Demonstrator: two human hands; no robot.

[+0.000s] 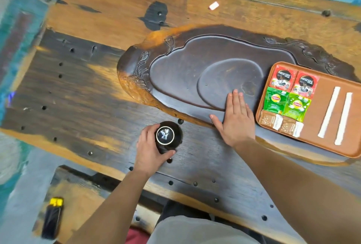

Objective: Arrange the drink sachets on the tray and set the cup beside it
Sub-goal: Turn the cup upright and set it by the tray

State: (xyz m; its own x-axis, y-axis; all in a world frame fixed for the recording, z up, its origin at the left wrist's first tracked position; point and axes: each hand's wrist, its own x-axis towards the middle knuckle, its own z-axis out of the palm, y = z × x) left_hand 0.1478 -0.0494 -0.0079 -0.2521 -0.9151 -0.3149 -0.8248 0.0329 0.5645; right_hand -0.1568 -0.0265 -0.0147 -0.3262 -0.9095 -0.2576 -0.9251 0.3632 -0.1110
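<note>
The left hand [150,146] wraps its fingers [168,154] around the dark cup [168,136] on the surface [78,87], well left of the tray [328,107]. The right hand [236,120] lies flat and open, holding nothing, just left of the tray. Sachets [287,95] sit in rows on the tray.

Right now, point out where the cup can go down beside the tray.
The bare dark slab between the right hand and the tray rim is a narrow strip. Wider free room lies in the slab's recessed basin above that hand. The tray's left half is crowded with sachets. The left hand holds the cup.
</note>
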